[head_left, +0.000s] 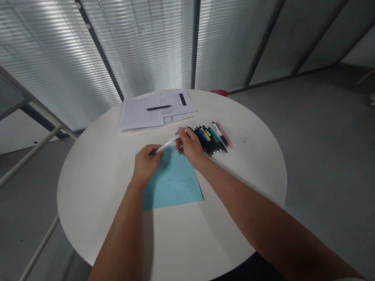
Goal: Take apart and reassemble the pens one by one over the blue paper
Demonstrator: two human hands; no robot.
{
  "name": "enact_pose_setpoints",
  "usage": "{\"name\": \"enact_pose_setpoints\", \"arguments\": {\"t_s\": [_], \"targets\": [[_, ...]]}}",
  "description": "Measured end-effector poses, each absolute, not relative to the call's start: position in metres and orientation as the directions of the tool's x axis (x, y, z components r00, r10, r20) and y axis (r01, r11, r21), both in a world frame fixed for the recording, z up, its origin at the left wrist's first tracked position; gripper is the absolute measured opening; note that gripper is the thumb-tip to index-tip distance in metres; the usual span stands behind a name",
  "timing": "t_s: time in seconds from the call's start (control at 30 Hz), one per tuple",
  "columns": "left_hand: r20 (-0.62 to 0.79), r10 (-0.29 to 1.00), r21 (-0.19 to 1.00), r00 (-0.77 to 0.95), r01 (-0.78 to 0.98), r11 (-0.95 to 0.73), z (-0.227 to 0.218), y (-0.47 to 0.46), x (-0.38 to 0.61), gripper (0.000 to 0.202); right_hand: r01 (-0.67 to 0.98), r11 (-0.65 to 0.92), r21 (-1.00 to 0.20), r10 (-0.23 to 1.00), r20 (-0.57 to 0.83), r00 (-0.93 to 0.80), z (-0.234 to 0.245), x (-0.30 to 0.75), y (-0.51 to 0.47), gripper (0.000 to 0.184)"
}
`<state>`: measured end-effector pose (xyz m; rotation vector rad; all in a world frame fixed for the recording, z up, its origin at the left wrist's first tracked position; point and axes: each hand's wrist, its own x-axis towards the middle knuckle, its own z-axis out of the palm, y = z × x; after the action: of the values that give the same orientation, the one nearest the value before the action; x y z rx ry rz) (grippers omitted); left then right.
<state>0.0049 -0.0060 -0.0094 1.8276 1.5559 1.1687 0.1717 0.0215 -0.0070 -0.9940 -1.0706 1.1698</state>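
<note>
Left hand (147,163) and right hand (190,147) both closed on a white pen (169,143) above the top edge of a blue sheet (171,183), mid-way across the round white table (88,204); a fumbled pinch could drop it onto the row of pens (210,140) beside the right hand, scattering them.

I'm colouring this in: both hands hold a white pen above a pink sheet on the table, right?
No, the sheet is light blue, not pink, as the head view shows. The left hand and right hand do hold the white pen above it, on the table.
</note>
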Motion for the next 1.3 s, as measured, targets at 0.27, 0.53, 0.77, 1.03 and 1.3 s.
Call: {"name": "enact_pose_setpoints", "arguments": {"t_s": [0.27,0.53,0.77,1.03,1.3], "targets": [[0.302,0.952,0.806,-0.055,0.547,-0.224,-0.015,-0.002,0.003,0.028,-0.364,0.067,-0.929,0.985,0.003,0.173,-0.006,0.175,0.025,0.047],[0.323,0.946,0.783,-0.037,0.571,-0.245,-0.016,-0.001,0.001,0.030,-0.696,-0.064,-0.715,0.976,-0.191,0.107,0.003,0.182,0.027,0.033],[0.328,0.944,0.771,-0.020,0.584,-0.256,-0.018,-0.001,-0.001,0.026,-0.812,-0.197,-0.550,0.976,-0.188,-0.109,0.011,0.188,0.021,0.029],[0.328,0.945,0.770,-0.012,0.583,-0.260,-0.014,-0.003,0.001,0.026,-0.801,-0.302,-0.517,0.952,-0.112,-0.286,0.013,0.195,0.019,0.041],[0.315,0.949,0.776,-0.007,0.578,-0.253,-0.016,-0.002,0.000,0.027,-0.814,-0.305,-0.495,0.947,-0.068,-0.313,0.015,0.198,0.015,0.038]]}}
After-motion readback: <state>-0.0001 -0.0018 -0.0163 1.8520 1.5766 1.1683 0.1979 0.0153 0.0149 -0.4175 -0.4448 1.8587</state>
